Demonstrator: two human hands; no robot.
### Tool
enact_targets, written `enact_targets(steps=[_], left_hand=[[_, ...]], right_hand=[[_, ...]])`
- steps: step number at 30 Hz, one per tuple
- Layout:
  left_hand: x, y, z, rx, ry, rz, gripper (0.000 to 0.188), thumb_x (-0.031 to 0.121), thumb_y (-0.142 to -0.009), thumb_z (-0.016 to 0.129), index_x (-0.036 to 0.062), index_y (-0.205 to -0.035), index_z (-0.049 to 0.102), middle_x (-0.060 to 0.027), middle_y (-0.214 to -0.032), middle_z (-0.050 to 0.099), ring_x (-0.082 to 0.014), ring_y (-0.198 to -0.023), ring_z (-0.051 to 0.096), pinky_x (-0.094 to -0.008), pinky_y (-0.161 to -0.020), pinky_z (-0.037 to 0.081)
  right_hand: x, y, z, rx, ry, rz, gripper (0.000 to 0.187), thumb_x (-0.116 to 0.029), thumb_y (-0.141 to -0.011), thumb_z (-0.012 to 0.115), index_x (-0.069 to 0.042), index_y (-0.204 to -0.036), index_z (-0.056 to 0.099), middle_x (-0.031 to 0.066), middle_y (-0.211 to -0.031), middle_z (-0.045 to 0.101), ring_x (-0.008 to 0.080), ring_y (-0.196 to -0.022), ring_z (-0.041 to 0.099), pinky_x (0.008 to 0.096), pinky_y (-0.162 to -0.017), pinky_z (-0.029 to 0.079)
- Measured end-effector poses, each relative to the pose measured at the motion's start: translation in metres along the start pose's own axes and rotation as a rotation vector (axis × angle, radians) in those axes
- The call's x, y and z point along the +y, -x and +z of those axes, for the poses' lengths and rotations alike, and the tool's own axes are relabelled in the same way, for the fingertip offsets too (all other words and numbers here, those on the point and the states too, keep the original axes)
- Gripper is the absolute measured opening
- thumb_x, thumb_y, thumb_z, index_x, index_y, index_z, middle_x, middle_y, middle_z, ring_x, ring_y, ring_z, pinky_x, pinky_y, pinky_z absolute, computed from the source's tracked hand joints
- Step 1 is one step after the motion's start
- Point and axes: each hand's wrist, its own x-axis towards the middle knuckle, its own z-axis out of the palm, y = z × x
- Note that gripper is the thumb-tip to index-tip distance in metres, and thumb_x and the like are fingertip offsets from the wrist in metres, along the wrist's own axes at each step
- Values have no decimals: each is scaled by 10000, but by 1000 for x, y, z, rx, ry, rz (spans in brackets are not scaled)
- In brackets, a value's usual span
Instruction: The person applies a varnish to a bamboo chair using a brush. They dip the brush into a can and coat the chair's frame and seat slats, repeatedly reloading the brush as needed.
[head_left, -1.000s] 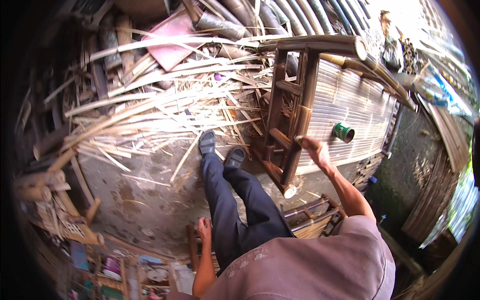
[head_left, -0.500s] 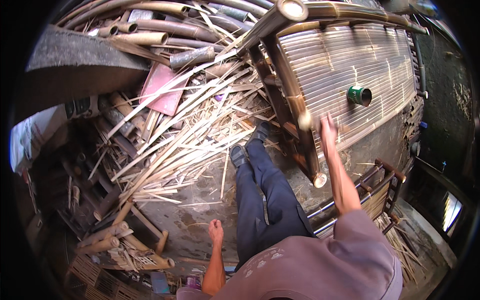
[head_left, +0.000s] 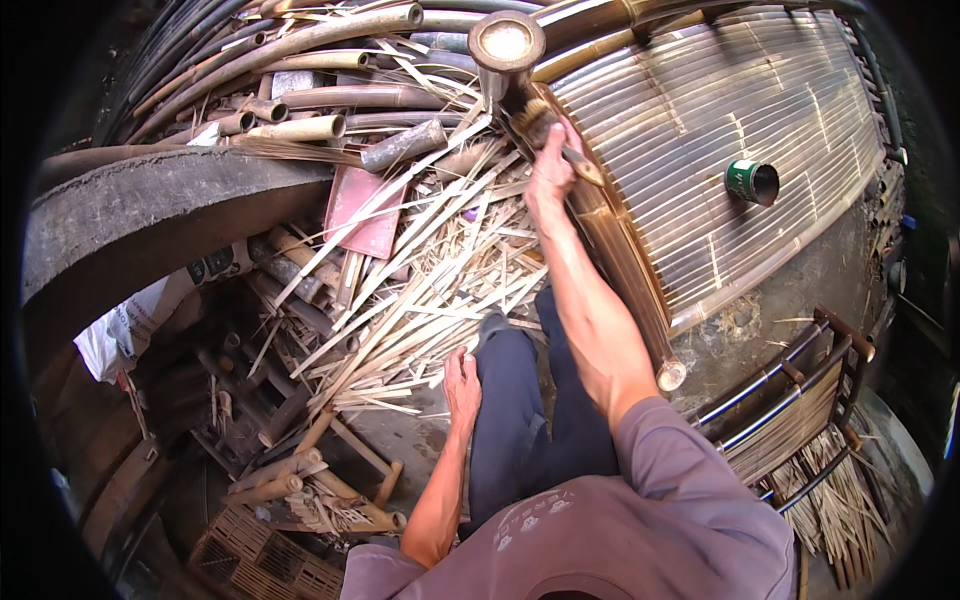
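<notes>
Currently, open slats (head_left: 690, 190) separate edge-side brush (head_left: 538, 125) from can (head_left: 740, 180).

Green can (head_left: 741, 180) — contents hidden, bamboo bench (head_left: 690, 120) — cut off above

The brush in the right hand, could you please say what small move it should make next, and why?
I'd probably sweep the brush lightly along the bamboo frame, since the right hand grips it with its bristles beside that frame.

The slatted bamboo bench (head_left: 690, 160) is showing grey-tan stripes; atop it, a green cylindrical metal can (head_left: 743, 180) is bearing white lettering; at the bench's left edge, a brown wooden brush (head_left: 584, 168) is showing tan bristles (head_left: 530, 113).
</notes>
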Motion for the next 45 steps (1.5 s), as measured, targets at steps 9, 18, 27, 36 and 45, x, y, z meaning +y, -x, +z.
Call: enact_targets(steps=[9, 18, 27, 36, 45], left_hand=[[-20, -51, -29, 80, -161, 219, 376, 198, -975, 511, -66, -1241, 545, -263, -1293, 512, -409, -1215, 488, -450, -1052, 367], [-32, -130, -81, -44, -311, 313, 408, 233, -917, 598, -12, -1240, 559, -257, -1329, 475, -412, -1243, 454, -506, -1087, 311], [-45, -171, -110, -190, -342, 408, 447, 263, -902, 606, -32, -1234, 557, -261, -1358, 459, -396, -1289, 420, -507, -1118, 285], [-35, -208, -92, -134, -253, 479, 440, 240, -880, 621, -18, -1231, 564, -242, -1353, 470, -395, -1261, 444, -500, -1088, 327], [-60, -234, -56, -291, -38, 288, 419, 215, -892, 634, -13, -1235, 558, -260, -1347, 462, -428, -1228, 479, -488, -1013, 408]], right_hand=[[-88, 68, 4, -119, -263, -12, 306, -198, -983, 599, -36, -1242, 582, 153, -1148, 665, 270, -1066, 641, 391, -1027, 489], [-136, 54, 35, -558, 945, -1091, 297, 52, -804, 680, -76, -1066, 739, 231, -1149, 668, 331, -1041, 664, 363, -895, 524], [-60, 50, 90, -522, 1232, -803, 251, -46, -905, 637, -139, -1127, 707, 139, -1263, 639, 312, -1165, 623, 359, -967, 494], [-77, 67, 116, -313, 1273, -916, 220, -29, -885, 652, -140, -1059, 728, 227, -1252, 624, 328, -1157, 630, 340, -946, 504], [142, -19, 77, -580, 1409, -1043, 318, -26, -819, 578, -219, -1030, 718, 78, -1244, 594, 268, -1071, 616, 345, -833, 527]])
